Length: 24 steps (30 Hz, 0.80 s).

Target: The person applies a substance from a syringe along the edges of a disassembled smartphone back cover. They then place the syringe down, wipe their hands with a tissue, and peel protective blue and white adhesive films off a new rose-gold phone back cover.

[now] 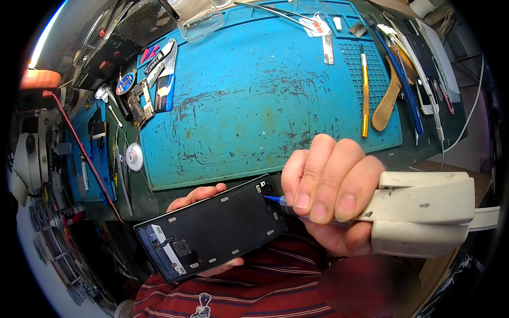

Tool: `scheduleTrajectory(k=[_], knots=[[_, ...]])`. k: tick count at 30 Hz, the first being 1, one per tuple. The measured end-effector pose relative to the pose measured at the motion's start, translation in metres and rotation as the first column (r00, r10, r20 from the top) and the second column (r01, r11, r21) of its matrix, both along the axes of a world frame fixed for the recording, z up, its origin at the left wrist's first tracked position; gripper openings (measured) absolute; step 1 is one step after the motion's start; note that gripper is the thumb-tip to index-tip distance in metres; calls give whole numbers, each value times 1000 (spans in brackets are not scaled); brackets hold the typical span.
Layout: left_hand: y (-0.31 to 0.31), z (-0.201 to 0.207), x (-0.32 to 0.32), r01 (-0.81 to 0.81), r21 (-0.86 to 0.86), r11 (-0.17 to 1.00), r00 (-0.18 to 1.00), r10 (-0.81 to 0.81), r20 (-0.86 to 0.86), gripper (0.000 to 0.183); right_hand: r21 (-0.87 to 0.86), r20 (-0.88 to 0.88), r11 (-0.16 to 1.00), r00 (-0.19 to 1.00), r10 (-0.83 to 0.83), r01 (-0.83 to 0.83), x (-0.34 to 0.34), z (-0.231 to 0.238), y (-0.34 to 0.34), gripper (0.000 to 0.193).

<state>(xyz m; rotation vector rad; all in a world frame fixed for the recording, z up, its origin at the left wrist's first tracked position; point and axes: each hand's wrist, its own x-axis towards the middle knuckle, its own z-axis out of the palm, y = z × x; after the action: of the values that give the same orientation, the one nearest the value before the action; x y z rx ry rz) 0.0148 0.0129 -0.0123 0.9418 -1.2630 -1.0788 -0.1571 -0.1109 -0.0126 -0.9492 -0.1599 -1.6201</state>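
Observation:
A black phone screen assembly [222, 225] lies tilted in my left hand [195, 197], its inner side up. My fingers show at its far edge and the thumb or finger at its near edge; the palm is hidden beneath. Small grey pads line its border, and a flex cable [168, 243] sits at the left end. My right hand [331, 185] is wrapped round a beige hand-held dispenser [424, 204]. The dispenser's thin blue nozzle [272, 199] points left, its tip at the right end of the assembly; whether it touches cannot be made out.
Beyond my hands spreads a scuffed blue work mat [228, 127]. On its right rest a yellow craft knife [365, 95] and a wooden-handled tool [389, 100]. Circuit boards [140, 106] and a white spool [134, 157] sit left. A red cable [79, 138] crosses the far left.

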Motion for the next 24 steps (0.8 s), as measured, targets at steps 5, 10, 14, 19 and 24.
scheduleTrajectory(k=[5,10,14,19,24], knots=[[0,-1,2,13,1,1000,1000,-13,12,109,-71,-33,996,998,45,-47,-3,4,-6,26],[1,-2,0,-1,-9,1000,1000,1,5,110,59,-211,994,972,106,-96,-20,13,1,26],[0,-2,1,7,-4,1000,1000,-7,5,110,90,-243,989,960,139,-121,-26,14,2,25],[-1,-3,-1,3,-26,1000,1000,-2,6,109,46,-231,989,961,151,-144,-25,9,-2,25],[0,-4,4,27,-18,999,999,-26,29,110,61,-232,987,960,156,-146,-26,10,-1,24]])
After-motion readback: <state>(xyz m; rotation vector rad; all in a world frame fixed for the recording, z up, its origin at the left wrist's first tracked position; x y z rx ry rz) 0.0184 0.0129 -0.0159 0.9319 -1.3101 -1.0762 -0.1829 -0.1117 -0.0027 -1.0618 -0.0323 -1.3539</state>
